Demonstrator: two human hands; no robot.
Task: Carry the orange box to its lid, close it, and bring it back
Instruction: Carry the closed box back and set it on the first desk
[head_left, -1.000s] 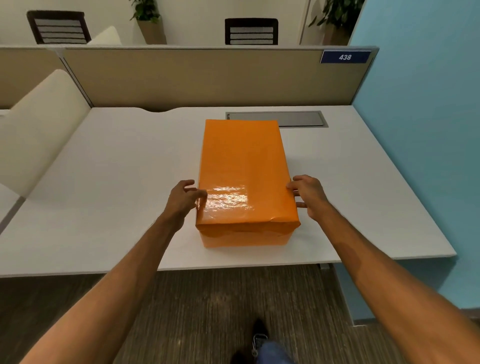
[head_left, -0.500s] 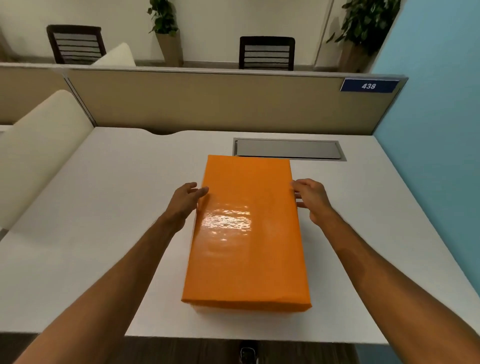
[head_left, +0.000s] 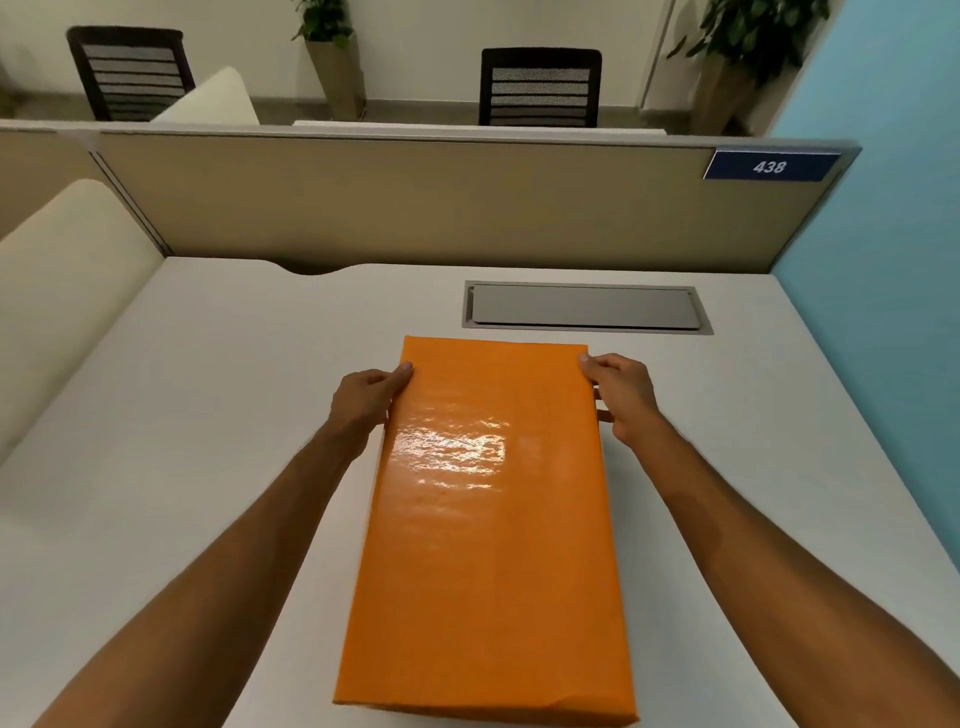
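The orange box (head_left: 491, 530), glossy and with its lid on top, fills the middle of the view over the white desk (head_left: 208, 415). Its near end looks raised toward me. My left hand (head_left: 363, 397) grips the box's left side near the far corner, thumb on the lid's edge. My right hand (head_left: 621, 397) grips the right side near the far corner, thumb on top and fingers down the side wall. What is under the box is hidden.
A grey cable hatch (head_left: 584, 306) lies in the desk just behind the box. A beige partition (head_left: 415, 202) with a blue 438 sign (head_left: 769, 166) closes the back, a blue wall (head_left: 883, 260) the right. A cream chair back (head_left: 62, 270) stands left.
The view has closed in and the box now looks larger and nearer. Both hands have slid along the box's sides toward its far corners and now clasp it.
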